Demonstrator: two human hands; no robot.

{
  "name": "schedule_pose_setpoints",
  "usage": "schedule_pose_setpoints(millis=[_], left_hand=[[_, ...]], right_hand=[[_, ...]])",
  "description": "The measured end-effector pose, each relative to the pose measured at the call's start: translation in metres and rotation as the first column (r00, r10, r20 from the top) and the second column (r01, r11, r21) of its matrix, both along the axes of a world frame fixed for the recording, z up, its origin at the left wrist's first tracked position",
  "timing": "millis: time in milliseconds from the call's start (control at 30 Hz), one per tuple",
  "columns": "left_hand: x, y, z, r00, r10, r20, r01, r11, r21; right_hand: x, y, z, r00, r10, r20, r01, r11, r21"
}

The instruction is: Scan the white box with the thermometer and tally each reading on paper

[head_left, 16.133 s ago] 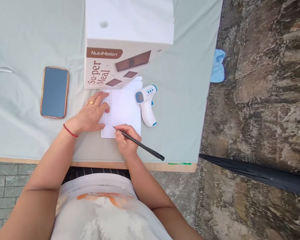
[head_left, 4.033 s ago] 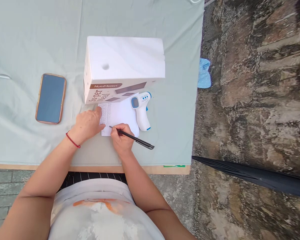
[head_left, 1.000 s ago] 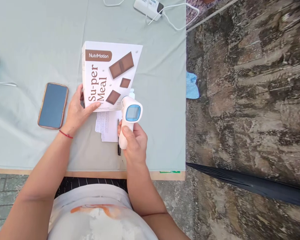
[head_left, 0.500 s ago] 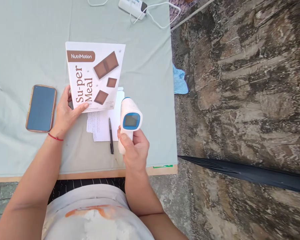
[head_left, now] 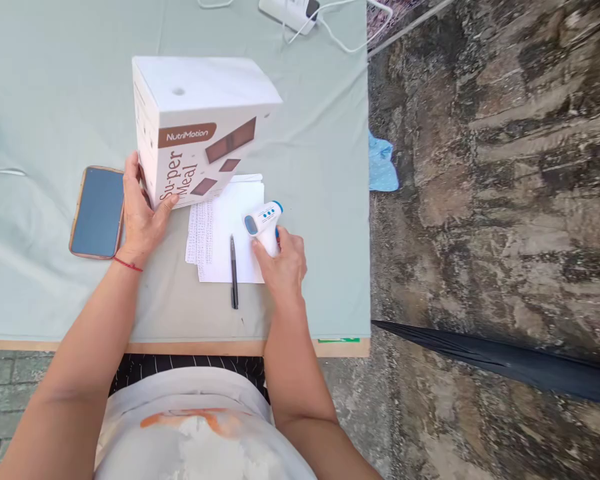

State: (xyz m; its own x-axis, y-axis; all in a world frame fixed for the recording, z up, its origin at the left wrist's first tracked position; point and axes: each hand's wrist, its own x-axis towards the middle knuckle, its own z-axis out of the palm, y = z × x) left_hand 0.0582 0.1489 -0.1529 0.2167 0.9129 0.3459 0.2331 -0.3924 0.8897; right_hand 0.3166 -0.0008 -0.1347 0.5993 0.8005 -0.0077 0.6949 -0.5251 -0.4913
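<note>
My left hand grips the lower left corner of a white NutriMotion box printed with chocolate pieces; its top and front face show. The thumb lies on the front and the other fingers are partly hidden at the side. In my right hand is a white and blue infrared thermometer, held by its handle, lying tilted over the papers with its small screen toward the left. Under it are white paper sheets, some with rows of small print. A black pen rests on the sheets.
A smartphone in a brown case lies left of my left hand. At the back are a white device and a white cable. The cloth-covered table ends at the right beside a stone wall.
The box has tipped so its top face now shows. My right hand has lowered the thermometer toward the papers and turned it sideways. The whole view has shifted slightly.
</note>
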Motion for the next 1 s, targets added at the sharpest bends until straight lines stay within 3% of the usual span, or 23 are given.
schedule_pose_setpoints(millis=[167, 333, 433, 567, 733, 900, 1000], left_hand=[[0.003, -0.001, -0.004, 0.993, 0.075, -0.093, -0.076, 0.997, -0.006], [0.006, -0.019, 0.006, 0.937, 0.326, -0.124, -0.323, 0.946, 0.042], [0.012, -0.030, 0.020, 0.929, 0.352, -0.113, -0.343, 0.935, 0.088], [0.020, -0.040, 0.035, 0.957, 0.234, -0.174, -0.191, 0.954, 0.232], [0.027, -0.049, 0.037, 0.936, 0.184, -0.301, -0.084, 0.945, 0.316], [0.026, -0.047, 0.031, 0.917, 0.144, -0.371, -0.090, 0.983, 0.158], [0.022, -0.042, 0.028, 0.925, 0.125, -0.359, -0.097, 0.991, 0.095]], right_hand=[[-0.016, -0.006, 0.004, 0.984, 0.130, 0.119, -0.149, 0.973, 0.175], [-0.046, -0.012, 0.016, 0.944, 0.327, -0.046, -0.322, 0.943, 0.089], [-0.051, -0.014, 0.019, 0.919, 0.370, -0.135, -0.340, 0.919, 0.197], [-0.049, -0.017, 0.018, 0.825, 0.400, -0.399, -0.241, 0.888, 0.393], [-0.057, -0.022, 0.012, 0.640, 0.386, -0.664, -0.008, 0.868, 0.497], [-0.069, -0.023, 0.009, 0.708, 0.362, -0.606, 0.070, 0.818, 0.570], [-0.074, -0.023, 0.008, 0.727, 0.339, -0.597, 0.073, 0.826, 0.559]])
